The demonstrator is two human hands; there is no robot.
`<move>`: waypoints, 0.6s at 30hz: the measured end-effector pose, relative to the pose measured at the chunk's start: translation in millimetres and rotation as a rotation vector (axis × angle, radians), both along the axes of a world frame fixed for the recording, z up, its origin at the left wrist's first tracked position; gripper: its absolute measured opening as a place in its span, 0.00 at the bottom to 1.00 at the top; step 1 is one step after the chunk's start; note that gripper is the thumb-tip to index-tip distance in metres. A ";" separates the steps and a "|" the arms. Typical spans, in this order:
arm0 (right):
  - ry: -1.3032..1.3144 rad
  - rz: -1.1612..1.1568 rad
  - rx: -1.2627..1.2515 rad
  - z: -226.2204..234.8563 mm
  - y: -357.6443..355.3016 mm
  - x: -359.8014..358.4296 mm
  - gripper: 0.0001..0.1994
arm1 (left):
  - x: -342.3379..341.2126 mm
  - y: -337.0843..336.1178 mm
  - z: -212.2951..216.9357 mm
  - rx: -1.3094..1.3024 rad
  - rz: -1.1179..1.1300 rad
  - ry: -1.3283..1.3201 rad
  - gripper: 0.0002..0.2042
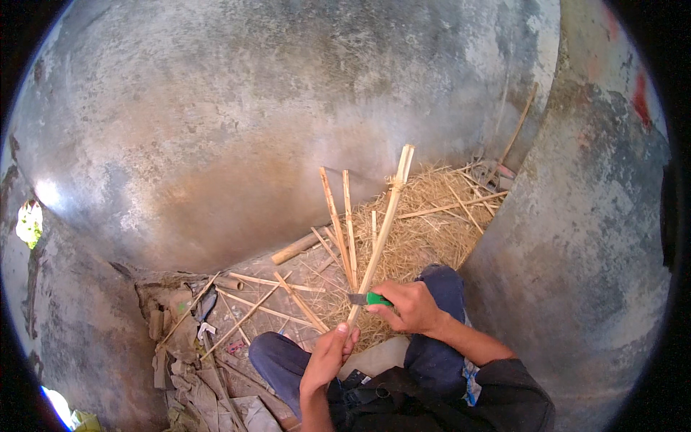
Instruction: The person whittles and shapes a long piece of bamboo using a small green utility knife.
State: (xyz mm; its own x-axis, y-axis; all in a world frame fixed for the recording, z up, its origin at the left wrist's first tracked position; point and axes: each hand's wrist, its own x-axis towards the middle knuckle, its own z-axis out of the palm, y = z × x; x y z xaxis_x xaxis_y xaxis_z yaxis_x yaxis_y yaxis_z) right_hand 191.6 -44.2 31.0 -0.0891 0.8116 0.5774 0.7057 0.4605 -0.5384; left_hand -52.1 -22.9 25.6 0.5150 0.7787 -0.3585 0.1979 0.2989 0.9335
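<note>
A grey, stained wall (288,108) rises beyond the seated person (425,403). Straw-coloured shavings (439,216) lie heaped at its foot, and several thin loose sticks (300,302) are scattered to the left. What catches my eye is the long stick (384,234) right in front of the person: pale yellow, straight, narrow and flat-sided, tilted so that its upper end leans away and to the right. Its tip looks squared off, and a curled tuft (396,184) clings a little below. The right hand (410,306) has its fingers wrapped round the green handle of a knife (378,299), whose dark blade lies across the stick; how deep it bites, I can't tell. The left hand (330,353) has its fingers closed round the stick's lower end.
</note>
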 end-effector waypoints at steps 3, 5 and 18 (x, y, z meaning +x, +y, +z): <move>-0.020 -0.026 0.029 4.4 -1.7 -5.7 0.17 | 2.8 -1.4 -0.5 0.079 -0.002 0.013 0.27; -0.031 -0.069 -0.013 5.4 -2.8 -4.1 0.18 | 5.7 -1.3 -6.5 0.116 0.030 0.013 0.27; -0.008 -0.222 0.097 4.2 29.0 41.0 0.15 | 8.1 -11.0 -6.0 0.247 0.011 0.173 0.30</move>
